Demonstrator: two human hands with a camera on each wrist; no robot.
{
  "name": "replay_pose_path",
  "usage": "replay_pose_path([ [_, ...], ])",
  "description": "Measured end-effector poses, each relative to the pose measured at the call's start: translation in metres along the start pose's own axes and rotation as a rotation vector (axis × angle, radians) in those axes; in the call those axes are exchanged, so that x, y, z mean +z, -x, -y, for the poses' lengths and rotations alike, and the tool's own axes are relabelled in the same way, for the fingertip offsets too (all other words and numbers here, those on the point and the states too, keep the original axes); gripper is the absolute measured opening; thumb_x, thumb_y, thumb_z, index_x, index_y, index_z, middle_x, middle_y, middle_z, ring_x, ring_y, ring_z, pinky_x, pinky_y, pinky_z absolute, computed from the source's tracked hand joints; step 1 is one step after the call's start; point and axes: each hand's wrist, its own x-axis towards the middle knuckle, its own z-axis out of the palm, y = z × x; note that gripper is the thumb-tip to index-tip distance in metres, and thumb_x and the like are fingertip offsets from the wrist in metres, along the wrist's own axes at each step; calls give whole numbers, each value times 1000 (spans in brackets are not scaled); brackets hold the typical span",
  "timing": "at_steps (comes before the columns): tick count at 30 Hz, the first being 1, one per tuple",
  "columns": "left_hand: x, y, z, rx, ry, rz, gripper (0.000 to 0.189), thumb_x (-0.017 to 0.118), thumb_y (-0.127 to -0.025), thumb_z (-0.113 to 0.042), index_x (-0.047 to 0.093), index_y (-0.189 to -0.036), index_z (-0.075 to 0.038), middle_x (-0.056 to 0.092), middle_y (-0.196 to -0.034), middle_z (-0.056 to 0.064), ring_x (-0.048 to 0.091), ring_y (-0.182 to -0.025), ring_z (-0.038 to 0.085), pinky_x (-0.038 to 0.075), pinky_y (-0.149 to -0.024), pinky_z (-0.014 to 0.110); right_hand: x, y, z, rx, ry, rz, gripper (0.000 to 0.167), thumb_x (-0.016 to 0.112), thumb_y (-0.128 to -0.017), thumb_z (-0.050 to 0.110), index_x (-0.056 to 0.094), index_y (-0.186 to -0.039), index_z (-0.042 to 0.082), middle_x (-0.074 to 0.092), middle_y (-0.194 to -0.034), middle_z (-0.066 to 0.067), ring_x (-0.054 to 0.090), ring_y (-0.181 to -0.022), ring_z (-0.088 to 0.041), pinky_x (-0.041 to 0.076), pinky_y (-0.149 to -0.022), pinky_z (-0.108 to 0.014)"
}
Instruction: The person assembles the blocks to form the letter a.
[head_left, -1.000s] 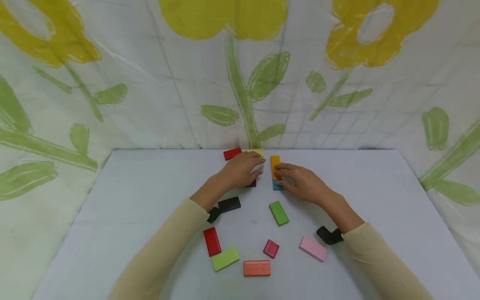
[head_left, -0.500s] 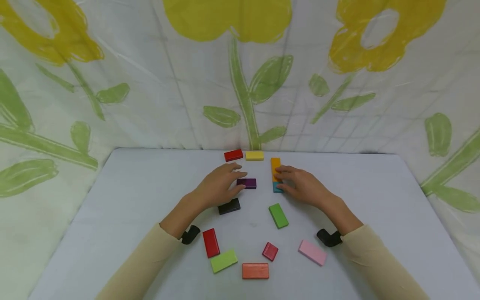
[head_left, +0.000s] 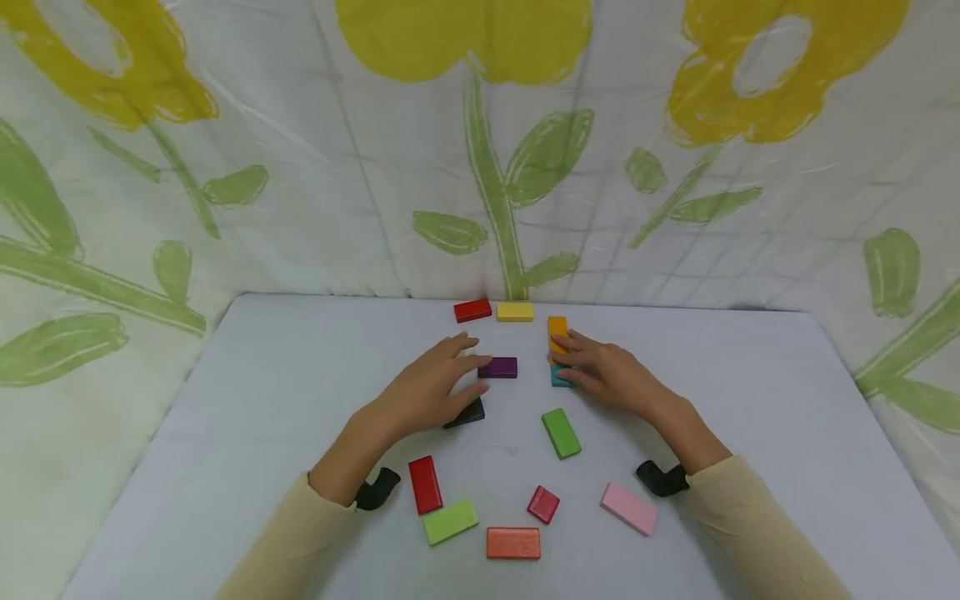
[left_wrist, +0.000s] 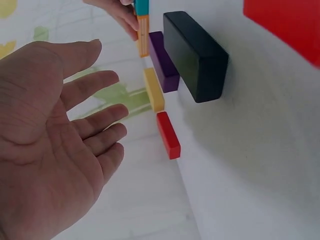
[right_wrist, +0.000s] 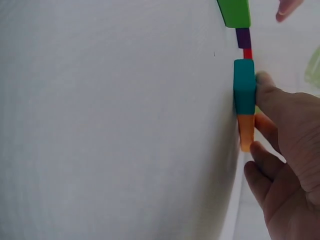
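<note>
My left hand (head_left: 427,392), its fingers spread and holding nothing, hovers over the black block (head_left: 467,414) and hides part of it. Its fingertips overlap the left end of the purple block (head_left: 501,367) in the head view; the left wrist view shows the palm apart from the blocks. My right hand (head_left: 618,375) lies at an orange block (head_left: 557,327) and a teal block (head_left: 559,377), which stand end to end in a line. In the right wrist view its thumb is against the teal block (right_wrist: 244,87) and other fingers are beside the orange block (right_wrist: 246,132), loosely bent.
A red block (head_left: 472,310) and a yellow block (head_left: 514,312) lie at the table's back edge. Nearer lie a green block (head_left: 561,432), another red block (head_left: 425,485), a lime block (head_left: 450,522), a small crimson block (head_left: 543,504), an orange-red block (head_left: 513,542) and a pink block (head_left: 628,508).
My left hand has drawn back from above the yellow and purple blocks toward the near left, uncovering them. My right hand has stayed at the orange and teal blocks.
</note>
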Motion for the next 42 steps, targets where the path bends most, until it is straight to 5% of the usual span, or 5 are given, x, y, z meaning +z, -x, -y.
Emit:
replay_pose_path([
  [17,-2,17,-21,-42,44,22,50,65,-105,-38,61,-151,-17,44,-168,10,34,-161,33,38,-127,56,0,-1,-3,25,-14,-8,46,74,-100,27,67,-143,13,56,-159,-7,43,-156,-37,45,-120,-60],
  [35,3,28,-18,-72,108,-20,52,66,-105,-37,59,-153,-18,42,-170,7,30,-163,32,36,-128,57,4,2,5,17,12,-39,52,74,-100,22,61,-146,3,53,-160,-16,51,-149,-38,48,-118,-56],
  [42,-6,32,-16,-91,95,-26,52,64,-106,-39,58,-153,-18,39,-172,7,29,-164,32,35,-128,58,2,1,7,23,37,-43,47,72,-101,21,64,-144,3,56,-158,-18,57,-144,-40,51,-115,-57],
])
